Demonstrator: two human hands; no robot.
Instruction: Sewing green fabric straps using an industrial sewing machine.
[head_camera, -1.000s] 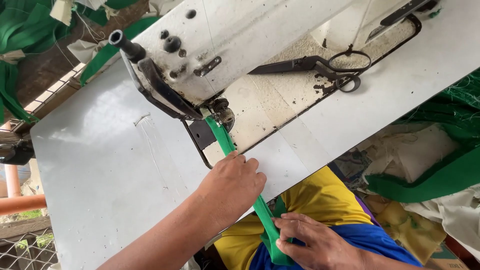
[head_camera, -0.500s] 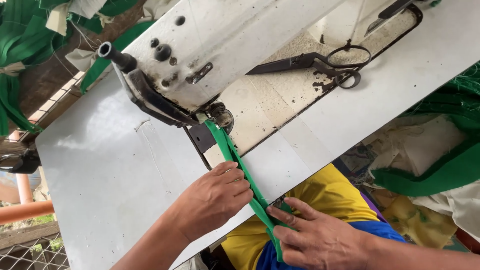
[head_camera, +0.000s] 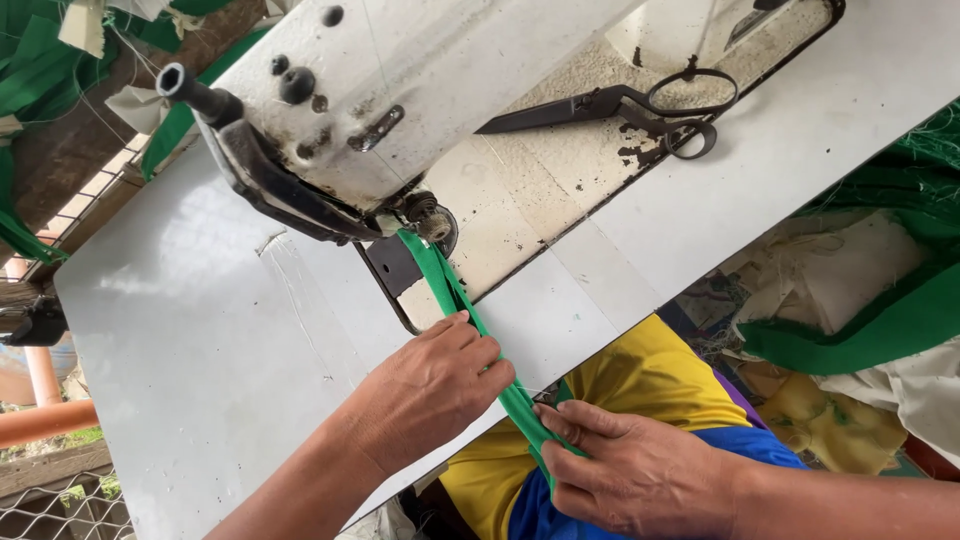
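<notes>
A narrow green fabric strip runs from under the presser foot of a worn white sewing machine down over the table's near edge. My left hand rests on the strip on the white table, fingers curled against it. My right hand pinches the strip's lower end just past the table edge, above my lap.
Black scissors lie on the machine bed behind the needle area. Green and cream cloth is heaped at the right. Yellow and blue fabric lies under my hands. An orange pipe and wire mesh are at lower left.
Both hands have stayed on the green strip, shifting slightly. The view has drifted, so the machine sits a little lower and closer in frame.
</notes>
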